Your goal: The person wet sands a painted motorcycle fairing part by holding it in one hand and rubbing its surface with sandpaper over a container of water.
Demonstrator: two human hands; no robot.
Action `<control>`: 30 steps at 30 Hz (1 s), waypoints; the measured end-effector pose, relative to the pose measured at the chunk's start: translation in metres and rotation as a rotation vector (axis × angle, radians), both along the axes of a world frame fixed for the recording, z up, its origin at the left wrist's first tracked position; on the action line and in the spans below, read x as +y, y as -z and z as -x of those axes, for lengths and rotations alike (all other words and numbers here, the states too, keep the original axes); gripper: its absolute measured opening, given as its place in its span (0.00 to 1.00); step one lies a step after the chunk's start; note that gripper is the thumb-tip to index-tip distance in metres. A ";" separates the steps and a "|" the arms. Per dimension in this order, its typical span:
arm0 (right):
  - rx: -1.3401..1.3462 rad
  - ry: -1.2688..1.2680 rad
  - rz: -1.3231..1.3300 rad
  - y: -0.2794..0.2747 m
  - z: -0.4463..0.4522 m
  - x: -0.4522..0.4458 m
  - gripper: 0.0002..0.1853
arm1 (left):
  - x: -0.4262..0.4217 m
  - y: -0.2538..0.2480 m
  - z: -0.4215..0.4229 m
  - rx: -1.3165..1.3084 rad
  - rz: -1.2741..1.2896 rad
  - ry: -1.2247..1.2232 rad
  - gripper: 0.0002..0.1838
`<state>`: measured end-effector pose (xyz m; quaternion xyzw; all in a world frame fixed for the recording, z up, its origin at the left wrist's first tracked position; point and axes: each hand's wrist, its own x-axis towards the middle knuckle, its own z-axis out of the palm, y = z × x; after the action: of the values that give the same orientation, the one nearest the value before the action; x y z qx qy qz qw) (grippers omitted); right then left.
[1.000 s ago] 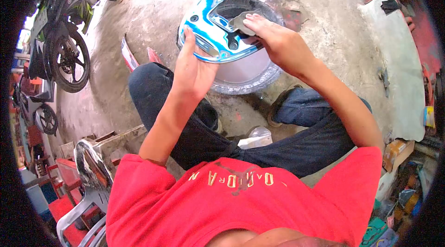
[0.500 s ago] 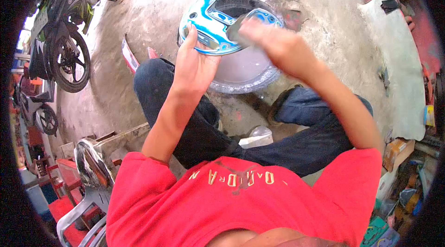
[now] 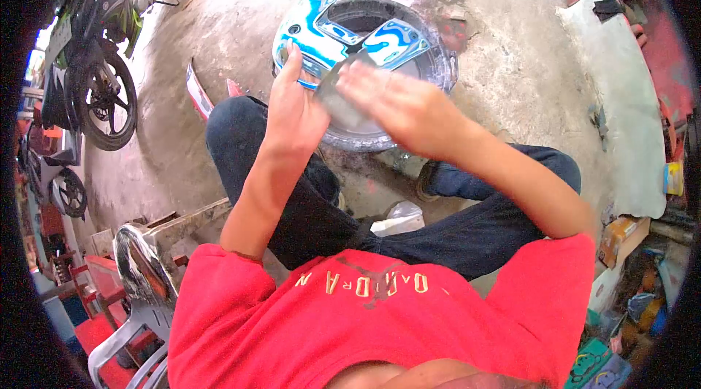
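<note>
Swept the grey pad (image 3: 337, 106) down and leftward since the earlier frame with the right hand (image 3: 409, 108), fingers clamped on it and blurred, now covering the near part of the blue-and-white panel (image 3: 314, 31). Holding that panel above the round basin (image 3: 365, 144) by its left side, with the fingers of the left hand (image 3: 293, 115) closed on it, thumb on top. Surrounded by a motorbike (image 3: 102, 46) and plastic chair (image 3: 142, 312) leftward, a red-and-white strip (image 3: 196, 91) near the knee, and a cardboard box (image 3: 623, 241) rightward.

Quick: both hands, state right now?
Left hand: holding the blue-and-white panel by its edge, thumb on top.
Right hand: holding a grey sheet; fingers blurred, exact grip unclear.
</note>
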<state>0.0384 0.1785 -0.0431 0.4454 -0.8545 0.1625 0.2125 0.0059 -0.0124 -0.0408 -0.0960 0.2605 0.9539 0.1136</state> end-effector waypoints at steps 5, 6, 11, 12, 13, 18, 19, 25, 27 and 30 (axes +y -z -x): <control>-0.232 0.418 0.067 -0.003 0.048 0.037 0.23 | 0.004 -0.003 -0.002 0.030 -0.062 0.003 0.20; -0.174 0.346 0.076 -0.001 0.040 0.032 0.23 | 0.005 -0.004 0.000 0.035 -0.068 0.004 0.20; 0.005 0.029 0.064 -0.006 0.010 0.008 0.22 | 0.001 -0.002 0.000 0.039 -0.036 0.070 0.20; 0.013 0.031 0.049 -0.006 0.017 0.016 0.22 | -0.001 0.003 0.001 0.060 -0.075 0.069 0.20; -0.032 0.105 0.113 0.000 0.036 0.029 0.22 | -0.002 0.006 0.001 0.073 -0.124 0.068 0.20; -0.033 0.041 0.122 -0.002 0.008 0.009 0.20 | 0.007 -0.009 -0.003 -0.052 0.023 0.011 0.20; -0.001 -0.031 0.067 -0.004 0.002 0.003 0.21 | 0.007 -0.011 -0.004 -0.091 0.069 0.003 0.20; -0.110 0.236 0.103 0.007 0.025 0.024 0.23 | 0.010 -0.002 -0.003 0.030 -0.048 0.045 0.21; 0.011 0.074 0.111 0.003 0.005 0.006 0.23 | 0.011 -0.004 -0.002 -0.012 0.026 0.062 0.21; -0.005 -0.018 0.056 -0.004 0.012 0.019 0.24 | 0.011 -0.009 -0.004 -0.044 0.096 0.091 0.21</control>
<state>0.0260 0.1977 -0.0393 0.4465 -0.8461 0.1891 0.2214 0.0098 -0.0014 -0.0318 -0.1102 0.3075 0.9319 0.1579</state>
